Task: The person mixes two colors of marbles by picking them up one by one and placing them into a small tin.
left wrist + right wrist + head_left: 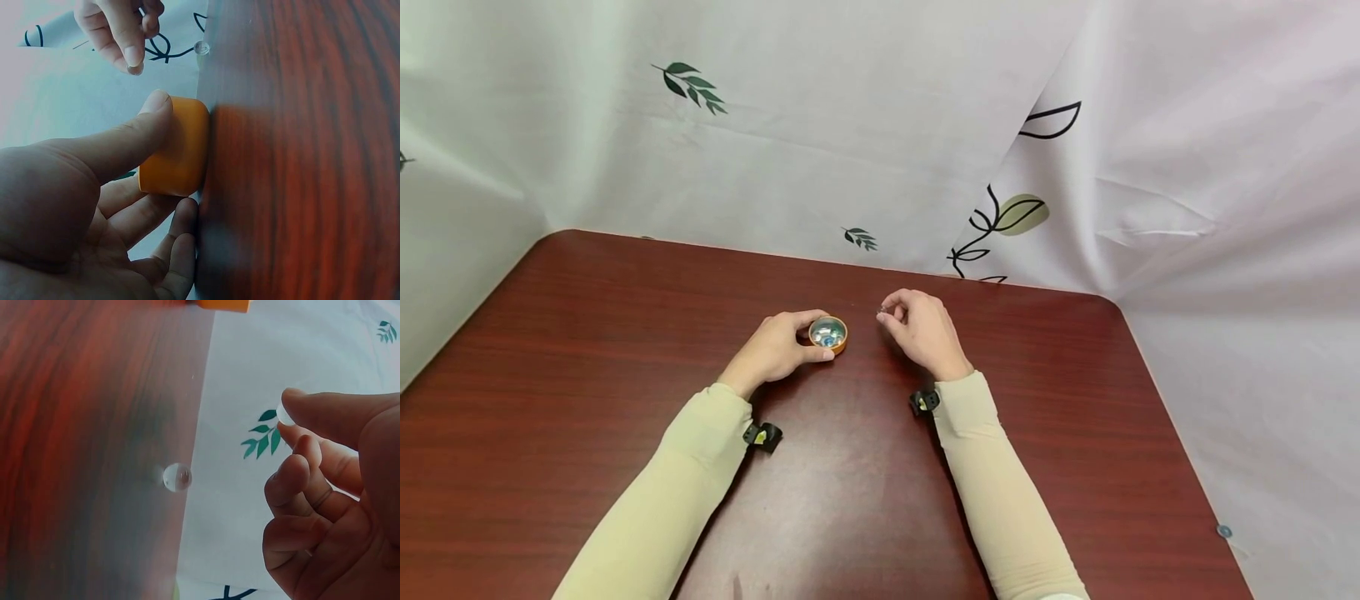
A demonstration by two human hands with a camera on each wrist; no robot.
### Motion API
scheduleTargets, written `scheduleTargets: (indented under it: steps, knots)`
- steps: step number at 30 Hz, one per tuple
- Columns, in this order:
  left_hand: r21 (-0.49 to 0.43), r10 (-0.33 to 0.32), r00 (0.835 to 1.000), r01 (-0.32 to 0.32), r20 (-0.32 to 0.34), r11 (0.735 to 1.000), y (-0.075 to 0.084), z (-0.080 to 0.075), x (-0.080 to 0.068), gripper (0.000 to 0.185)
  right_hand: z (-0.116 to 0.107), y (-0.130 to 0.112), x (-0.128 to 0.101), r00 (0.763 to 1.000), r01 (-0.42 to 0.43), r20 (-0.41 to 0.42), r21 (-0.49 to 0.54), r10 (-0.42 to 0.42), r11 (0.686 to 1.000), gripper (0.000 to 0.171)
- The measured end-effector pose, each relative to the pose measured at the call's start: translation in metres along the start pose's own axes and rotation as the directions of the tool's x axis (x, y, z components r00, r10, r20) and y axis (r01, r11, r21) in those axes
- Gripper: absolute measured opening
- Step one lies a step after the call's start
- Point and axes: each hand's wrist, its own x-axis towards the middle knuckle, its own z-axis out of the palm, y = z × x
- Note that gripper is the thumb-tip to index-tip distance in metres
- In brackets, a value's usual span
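Your left hand (pixel 775 348) lay at about 11 o'clock from your body, forearm angling up from 7 o'clock in a pale sleeve, a small black camera strapped under the wrist. Its thumb and fingers (pixel 178 222) were curled in a grip. Your right hand (pixel 921 329) sat at about 1 o'clock, well apart from the left, forearm reaching in from 5 o'clock, also sleeved with a wrist camera. Its fingers were curled inward, thumb and forefinger pinched together at the tips, hand raised slightly.
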Motion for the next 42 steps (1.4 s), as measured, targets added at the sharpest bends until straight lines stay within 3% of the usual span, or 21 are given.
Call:
scheduleTargets:
  steps: [13, 42]
  knots:
    - [-0.001, 0.003, 1.0, -0.003, 0.003, 1.0, 0.0, 0.0, 0.001, 0.062, 0.009, -0.013, 0.0, 0.999, 0.026, -0.03, 0.083, -0.023, 0.996, 0.009]
    - [0.008, 0.024, 1.0, -0.024, 0.003, 1.0, 0.0, -0.001, -0.001, 0.059, 0.025, -0.039, 0.003, 0.999, 0.033, 0.016, 0.052, -0.034, 0.998, 0.01]
